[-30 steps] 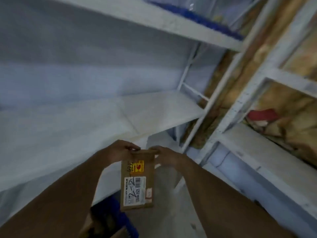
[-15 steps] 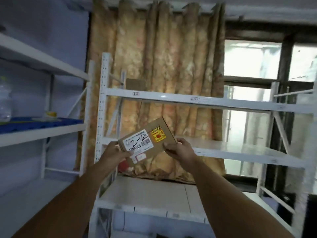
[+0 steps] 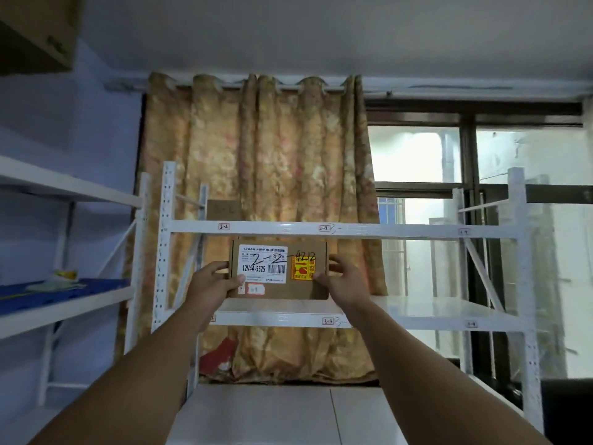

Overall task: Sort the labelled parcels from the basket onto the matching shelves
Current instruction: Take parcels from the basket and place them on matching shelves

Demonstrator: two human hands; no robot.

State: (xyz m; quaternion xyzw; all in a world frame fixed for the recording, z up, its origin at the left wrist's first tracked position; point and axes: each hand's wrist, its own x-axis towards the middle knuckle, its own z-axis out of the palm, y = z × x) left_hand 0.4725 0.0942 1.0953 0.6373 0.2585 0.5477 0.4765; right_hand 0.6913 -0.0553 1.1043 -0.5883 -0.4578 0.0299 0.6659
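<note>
Facing the person stands the white rack [image 3: 519, 252], and its upper beam [image 3: 369, 230] runs from left to right just above the parcel [image 3: 278, 292]. The parcel is in the air in front of the rack, between this beam and the lower shelf [image 3: 417, 308], with its label face turned to the camera. Its long axis is horizontal, parallel to the beam. The left hand [image 3: 211, 284] grips the left short end and the right hand [image 3: 345, 277] grips the right one, each with the thumb on the front face. On the label "2-2" is written by hand. The small tag 2-2 [image 3: 224, 226] on the upper beam is above the parcel and a little to the left. So I judge the parcel must go up and leftward, over the beam, and the left hand is nearer to that place. A brown box [image 3: 223, 209] stands behind that tag.
</note>
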